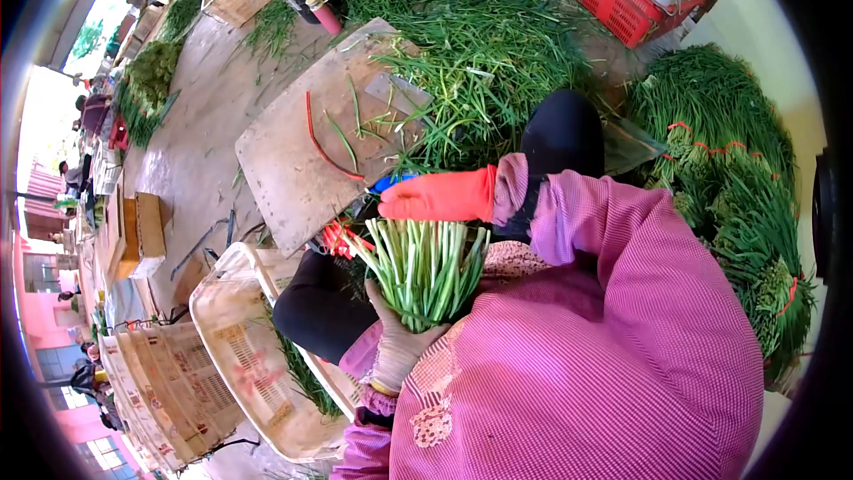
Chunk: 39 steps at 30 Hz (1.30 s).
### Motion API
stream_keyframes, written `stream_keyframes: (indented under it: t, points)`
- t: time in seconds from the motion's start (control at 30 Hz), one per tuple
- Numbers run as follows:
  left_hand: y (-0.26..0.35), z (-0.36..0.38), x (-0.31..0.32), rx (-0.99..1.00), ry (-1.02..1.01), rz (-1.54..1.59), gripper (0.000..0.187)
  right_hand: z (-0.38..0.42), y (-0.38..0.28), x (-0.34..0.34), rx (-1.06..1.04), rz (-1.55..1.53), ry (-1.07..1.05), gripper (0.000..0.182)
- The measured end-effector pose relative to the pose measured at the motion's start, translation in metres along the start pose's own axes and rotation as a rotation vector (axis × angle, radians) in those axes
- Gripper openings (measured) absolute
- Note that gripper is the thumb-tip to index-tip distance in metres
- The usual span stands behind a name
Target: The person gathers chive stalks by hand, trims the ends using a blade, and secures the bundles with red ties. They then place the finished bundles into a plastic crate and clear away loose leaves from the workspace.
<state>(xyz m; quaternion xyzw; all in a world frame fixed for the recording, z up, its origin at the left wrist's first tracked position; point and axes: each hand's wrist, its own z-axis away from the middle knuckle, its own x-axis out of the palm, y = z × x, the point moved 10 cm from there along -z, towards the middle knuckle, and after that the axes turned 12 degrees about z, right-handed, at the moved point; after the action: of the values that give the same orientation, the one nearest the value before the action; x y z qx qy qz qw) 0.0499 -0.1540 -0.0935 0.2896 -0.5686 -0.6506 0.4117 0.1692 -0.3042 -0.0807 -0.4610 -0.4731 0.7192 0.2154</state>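
- Item: one bunch of green stalks [418, 271], loosely gathered, many slender pieces.
- Colour: whitish to pale green at the exposed ends, grading to deeper green close to the left grip [402, 351].
- Ends: blunt, forming an uneven edge on the side farthest from the left grip.
- Form: narrow at the left grip, fanned out beyond it; several outer stalks splay sideways.
- Pose: stalks run lengthwise away from the left grip, roughly in line with its wrist.
- Support: bunch seated between thumb and fingers of the left grip, in contact with both.
- Remaining length: hidden at the left grip; extent cannot be determined.
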Motion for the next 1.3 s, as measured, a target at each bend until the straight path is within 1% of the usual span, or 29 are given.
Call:
stream_keyframes:
  t: [0.03,0.1,0.13,0.17,0.23,0.27,0.33,0.37,0.4,0.43,0.47,0.5,0.57,0.6,0.63,0.7,0.73,0.77,0.83,0.87,0.9,0.97,1.0,1.03,1.1,1.13,1.17,1.23,1.3]
  points:
    - [-0.014,0.000,-0.003,-0.063,0.064,0.097,0.128,-0.002,0.002,0.012,0.102,-0.394,-0.148,0.063]
    - [-0.027,-0.002,-0.015,-0.211,0.140,0.171,0.114,0.011,0.000,-0.005,0.248,-0.644,-0.027,0.063]
    - [-0.024,-0.005,-0.016,-0.199,0.151,0.296,0.086,0.011,0.004,-0.015,0.199,-0.670,0.018,0.064]
    - [-0.022,-0.010,-0.012,-0.194,0.148,0.437,0.063,0.012,0.011,-0.028,0.145,-0.634,0.115,0.061]
    - [-0.037,-0.004,-0.022,-0.323,0.251,0.745,0.049,0.017,0.019,-0.053,0.141,-0.399,0.276,0.051]
    - [-0.040,-0.004,-0.027,-0.303,0.246,0.728,0.053,0.021,0.020,-0.052,0.137,-0.401,0.270,0.051]
    - [-0.042,-0.002,-0.032,-0.308,0.243,0.741,0.053,0.032,0.003,-0.059,0.016,-0.140,0.341,0.053]
    - [-0.042,-0.001,-0.033,-0.315,0.232,0.757,0.053,0.033,0.002,-0.054,0.014,-0.144,0.337,0.053]
    - [-0.046,0.001,-0.037,-0.364,0.269,0.683,0.053,0.032,-0.003,-0.040,0.019,0.087,0.253,0.059]
    - [-0.046,0.001,-0.037,-0.363,0.270,0.683,0.053,0.032,-0.006,-0.025,0.024,0.319,0.169,0.065]
    - [-0.043,0.000,-0.034,-0.353,0.250,0.746,0.048,0.034,-0.008,-0.018,0.024,0.318,0.169,0.065]
    - [-0.041,0.000,-0.031,-0.343,0.229,0.809,0.043,0.036,-0.011,-0.009,0.031,0.441,0.179,0.064]
    - [-0.037,0.002,-0.033,-0.325,0.257,0.788,0.042,0.036,-0.012,0.006,0.041,0.687,0.196,0.065]
    - [-0.035,0.002,-0.033,-0.324,0.255,0.803,0.042,0.035,-0.013,0.005,0.039,0.660,0.252,0.052]
    - [-0.035,0.003,-0.033,-0.322,0.253,0.819,0.042,0.034,-0.012,0.007,0.038,0.659,0.251,0.052]
    - [-0.054,0.007,-0.045,-0.335,0.260,0.824,0.043,0.032,0.004,0.023,0.156,0.468,0.074,0.037]
    - [-0.060,0.008,-0.048,-0.355,0.255,0.820,0.045,0.032,0.007,0.028,0.141,0.401,0.113,0.024]
    - [-0.066,0.009,-0.050,-0.374,0.250,0.816,0.047,0.030,0.015,0.031,0.140,0.402,0.112,0.024]
    - [-0.068,0.010,-0.051,-0.391,0.255,0.853,0.051,0.032,0.016,0.011,0.087,0.703,0.396,0.018]
    - [-0.070,0.012,-0.051,-0.411,0.260,0.888,0.054,0.041,0.005,-0.007,-0.015,0.780,0.644,0.013]
    - [-0.069,0.014,-0.051,-0.409,0.263,0.889,0.054,0.052,-0.016,-0.026,-0.030,0.898,0.734,0.012]
    - [-0.065,0.016,-0.048,-0.413,0.276,0.925,0.061,0.063,-0.009,-0.058,0.054,0.625,0.946,0.009]
    - [-0.064,0.016,-0.048,-0.408,0.285,0.913,0.063,0.072,-0.029,-0.069,-0.033,0.730,1.056,0.010]
    - [-0.065,0.016,-0.049,-0.408,0.285,0.914,0.063,0.074,-0.039,-0.072,-0.033,0.731,1.055,0.010]
    - [-0.064,0.014,-0.048,-0.393,0.245,0.909,0.061,0.062,-0.026,-0.071,0.177,0.388,0.842,0.013]
    - [-0.064,0.013,-0.047,-0.393,0.246,0.908,0.061,0.054,-0.024,-0.053,0.185,0.088,0.690,0.018]
    - [-0.062,0.012,-0.043,-0.399,0.233,0.942,0.058,0.047,-0.027,-0.036,0.062,0.209,0.672,0.031]
    - [-0.062,0.012,-0.042,-0.401,0.220,0.975,0.055,0.052,-0.040,0.008,0.416,0.015,0.061,0.047]
    - [-0.068,0.016,-0.050,-0.432,0.277,0.888,0.049,0.042,-0.028,0.039,0.333,0.216,-0.061,0.061]
